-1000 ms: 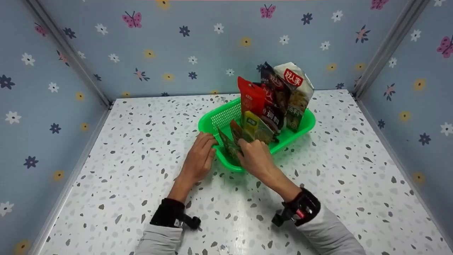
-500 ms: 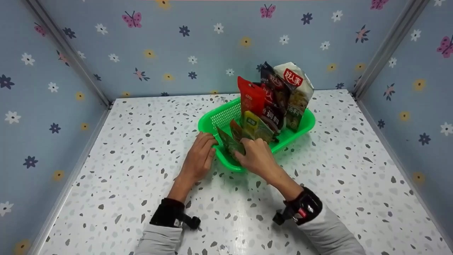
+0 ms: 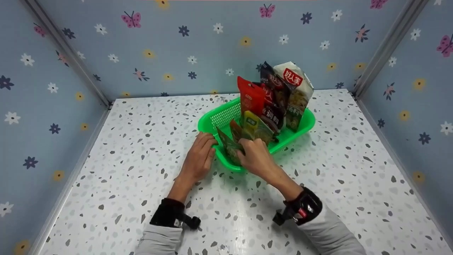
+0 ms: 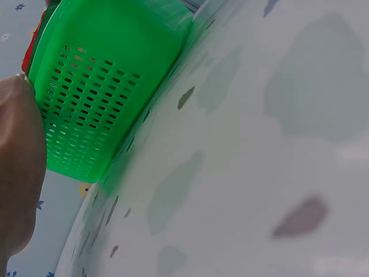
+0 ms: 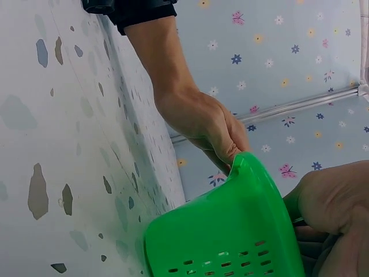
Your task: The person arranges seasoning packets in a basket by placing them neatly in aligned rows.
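Note:
A green plastic basket (image 3: 207, 124) with perforated walls holds several seasoning packets. At its near left corner, my left hand (image 3: 198, 157) grips the rim with fingers over the edge; the right wrist view also shows this left hand (image 5: 199, 118) at the rim. My right hand (image 3: 257, 157) reaches over the near side and pinches a dark green packet (image 3: 227, 143) standing tilted at the basket's left end. Its fingertips are hidden behind that packet. Just beyond stand a small orange-brown packet (image 3: 235, 130) and a yellow-green packet (image 3: 256, 127).
Further back in the basket lean a red packet (image 3: 252, 97), dark packets (image 3: 274, 117) and a tall white-topped bag (image 3: 293, 76). The basket rests on a white speckled table (image 3: 141, 148). Blue flowered panels (image 3: 198, 46) enclose the back and both sides.
My right hand has shifted slightly, its thumb moving a little on the dark green packet, whose top edge tilted slightly. The left hand and the basket have stayed in place.

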### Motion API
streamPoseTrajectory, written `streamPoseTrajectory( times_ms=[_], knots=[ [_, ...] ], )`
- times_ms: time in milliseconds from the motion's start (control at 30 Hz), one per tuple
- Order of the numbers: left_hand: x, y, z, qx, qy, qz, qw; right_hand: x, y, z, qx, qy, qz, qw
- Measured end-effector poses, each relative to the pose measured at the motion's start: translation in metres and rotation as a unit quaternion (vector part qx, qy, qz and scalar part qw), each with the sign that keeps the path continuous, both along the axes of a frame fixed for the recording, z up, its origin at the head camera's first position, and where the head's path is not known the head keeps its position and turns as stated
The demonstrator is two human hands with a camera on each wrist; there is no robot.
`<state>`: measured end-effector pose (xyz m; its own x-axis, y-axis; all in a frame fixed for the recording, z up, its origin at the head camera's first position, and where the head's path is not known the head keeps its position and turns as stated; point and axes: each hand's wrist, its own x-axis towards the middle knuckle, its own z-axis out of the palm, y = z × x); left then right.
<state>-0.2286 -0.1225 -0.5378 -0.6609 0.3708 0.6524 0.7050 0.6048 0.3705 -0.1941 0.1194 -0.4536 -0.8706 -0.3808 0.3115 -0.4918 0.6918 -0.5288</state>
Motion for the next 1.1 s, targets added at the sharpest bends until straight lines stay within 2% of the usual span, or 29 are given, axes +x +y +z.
streamPoseTrajectory(
  times_ms=[133, 300, 367, 567, 700, 833, 1100],
  knots=[
    [0.0, 0.0, 0.0, 0.003, 0.01, 0.002, 0.9999, 0.001, -0.002, 0.0, 0.0, 0.01, 0.007, 0.9999],
    [-0.001, 0.001, -0.001, 0.014, 0.018, -0.009, 0.9997, 0.001, -0.002, -0.001, 0.005, -0.001, -0.01, 0.9999],
    [-0.001, 0.001, 0.0, 0.015, 0.016, -0.011, 0.9997, 0.001, -0.002, -0.002, 0.009, 0.01, -0.017, 0.9998],
    [-0.001, 0.0, 0.0, 0.003, 0.008, -0.003, 1.0, -0.001, -0.002, -0.006, 0.031, 0.104, -0.033, 0.9936],
    [-0.001, 0.0, 0.001, -0.002, 0.003, 0.0, 1.0, -0.002, -0.002, -0.009, 0.052, 0.138, -0.048, 0.9879],
    [-0.002, 0.0, 0.001, -0.003, 0.001, 0.0, 1.0, -0.003, -0.002, -0.01, 0.06, 0.142, -0.058, 0.9864],
    [0.0, 0.0, -0.001, 0.003, 0.005, -0.002, 1.0, -0.003, -0.001, -0.01, 0.042, 0.113, -0.06, 0.9909]
  ],
)
